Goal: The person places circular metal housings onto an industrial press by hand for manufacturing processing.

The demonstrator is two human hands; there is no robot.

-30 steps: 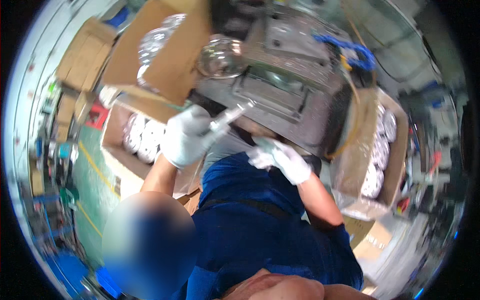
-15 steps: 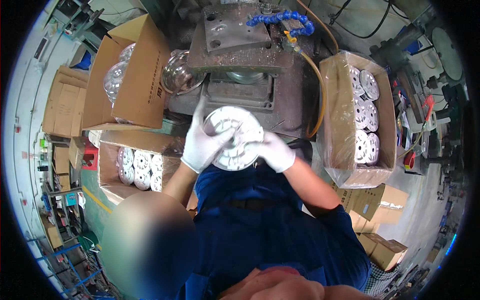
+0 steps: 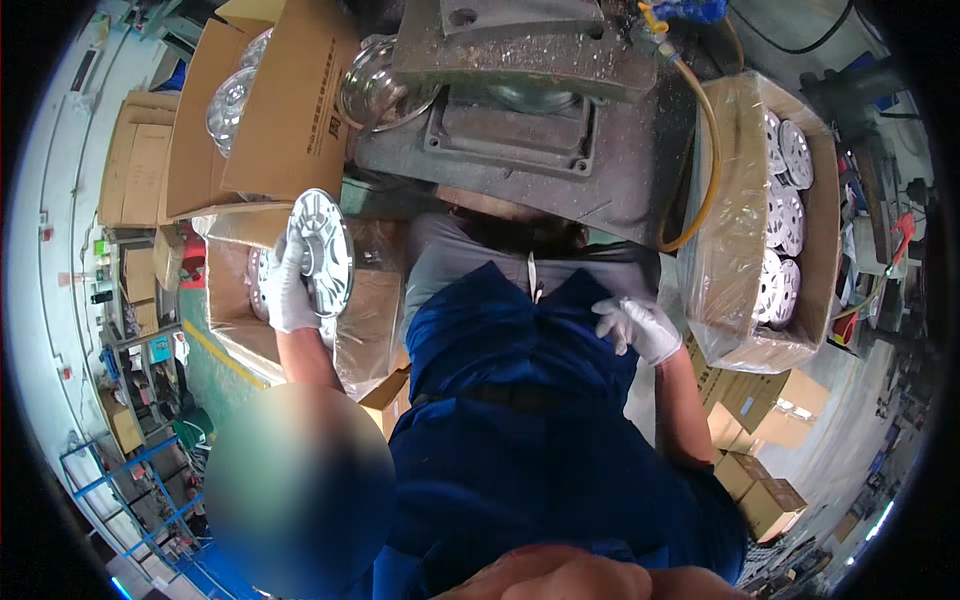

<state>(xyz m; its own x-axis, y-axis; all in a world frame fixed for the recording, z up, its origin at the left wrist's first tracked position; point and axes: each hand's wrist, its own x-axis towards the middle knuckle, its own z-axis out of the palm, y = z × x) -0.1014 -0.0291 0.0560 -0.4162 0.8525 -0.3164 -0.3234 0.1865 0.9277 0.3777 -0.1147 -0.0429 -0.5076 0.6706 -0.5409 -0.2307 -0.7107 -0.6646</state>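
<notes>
One silver disc (image 3: 322, 252) in left hand (image 3: 285, 290) overhangs cardboard box (image 3: 240, 330) edge

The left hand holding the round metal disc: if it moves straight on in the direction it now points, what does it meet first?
Probably the lined carton beside the press: the left hand holds the disc just over its open top, where similar discs lie. Depth is unclear.

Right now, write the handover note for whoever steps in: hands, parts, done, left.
Left hand, gloved, grips a round silver disc on edge over the lined carton at the left, which holds more discs.
Right hand, gloved, is empty, resting by the blue apron.
Press ahead; second carton of discs at the right.
Done: disc is off the press.
Left: set it in the left carton.
</notes>
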